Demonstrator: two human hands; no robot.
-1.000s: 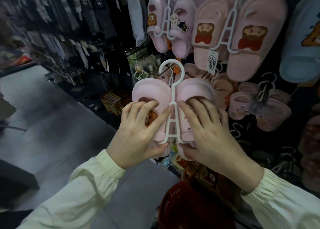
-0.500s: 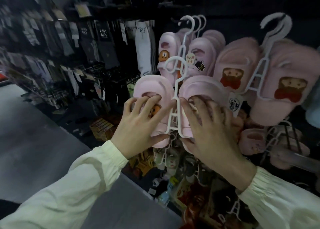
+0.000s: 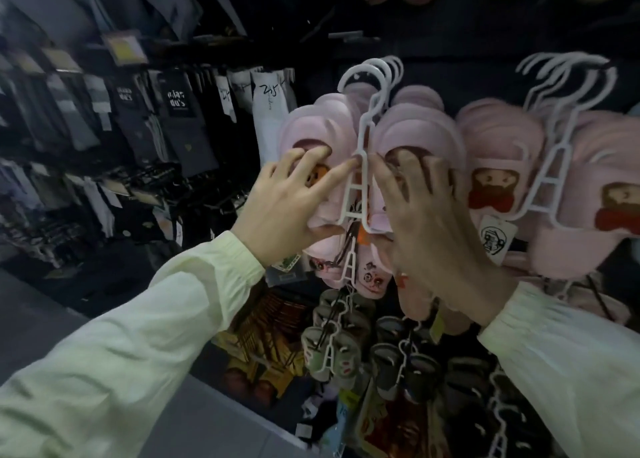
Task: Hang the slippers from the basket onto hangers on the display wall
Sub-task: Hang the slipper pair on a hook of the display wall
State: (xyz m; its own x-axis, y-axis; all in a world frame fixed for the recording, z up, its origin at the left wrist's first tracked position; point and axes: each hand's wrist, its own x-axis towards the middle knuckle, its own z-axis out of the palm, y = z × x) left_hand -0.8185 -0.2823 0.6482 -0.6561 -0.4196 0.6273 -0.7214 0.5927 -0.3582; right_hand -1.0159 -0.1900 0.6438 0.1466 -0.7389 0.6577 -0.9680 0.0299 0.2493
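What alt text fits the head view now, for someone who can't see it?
The left hand and right hand grip a pair of pink slippers on a white hanger, held up against the display wall with its hook beside those of pink pairs already hanging. Socks hang at left, grey slippers below.

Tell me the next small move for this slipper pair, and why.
Probably settle the hanger hook down beside the hung hooks, then let go. The left hand and right hand hold the pink slippers, and the hook sits level with its neighbours. Whether it has caught is unclear.
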